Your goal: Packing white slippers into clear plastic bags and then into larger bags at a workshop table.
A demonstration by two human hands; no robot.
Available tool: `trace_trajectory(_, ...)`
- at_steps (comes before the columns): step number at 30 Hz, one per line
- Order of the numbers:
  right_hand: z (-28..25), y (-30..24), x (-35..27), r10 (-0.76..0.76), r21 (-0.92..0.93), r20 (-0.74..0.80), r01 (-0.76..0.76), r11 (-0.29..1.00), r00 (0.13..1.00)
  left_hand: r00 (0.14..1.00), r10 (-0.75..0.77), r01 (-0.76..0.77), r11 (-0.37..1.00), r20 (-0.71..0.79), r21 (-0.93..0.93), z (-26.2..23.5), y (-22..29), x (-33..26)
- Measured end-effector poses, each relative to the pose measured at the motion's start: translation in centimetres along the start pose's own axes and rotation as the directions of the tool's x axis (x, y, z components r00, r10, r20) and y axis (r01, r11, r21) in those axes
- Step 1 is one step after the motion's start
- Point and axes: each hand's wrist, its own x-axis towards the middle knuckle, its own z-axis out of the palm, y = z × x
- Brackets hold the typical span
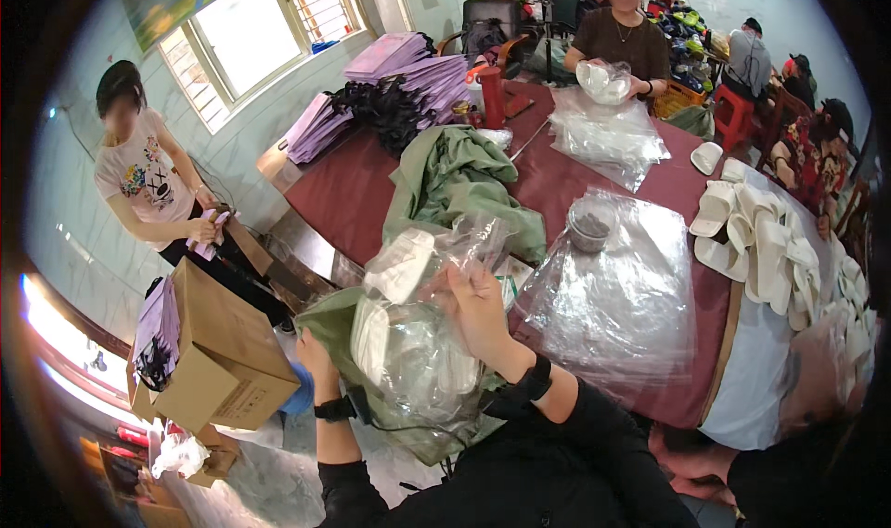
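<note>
Bagged slippers (pixel 408 328) lie left of the right grip (pixel 483 313), which seemingly pinches their plastic (pixel 478 238).

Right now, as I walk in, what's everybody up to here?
The camera wearer's right hand grips clear plastic around packed white slippers, while the left hand is at the edge of a green bag. Flat clear bags lie on the dark red table under a small round container, with loose slippers to the right. Across the table, a co-worker holds something white in clear plastic. Another person stands beyond a cardboard box.
</note>
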Motion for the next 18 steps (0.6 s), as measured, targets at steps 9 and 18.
trace_trajectory(9,-10.4,7.9,-2.8,0.673,-0.634,-0.129,-0.583,0.509,0.728,0.986,-0.085,0.114,0.971,0.143,-0.212,-1.9,-0.7,0.3)
trace_trajectory(18,-6.7,5.6,-7.4,0.635,-0.888,0.405,0.119,0.443,0.657,0.986,-0.149,0.156,0.983,0.079,-0.095,-1.8,0.9,0.9)
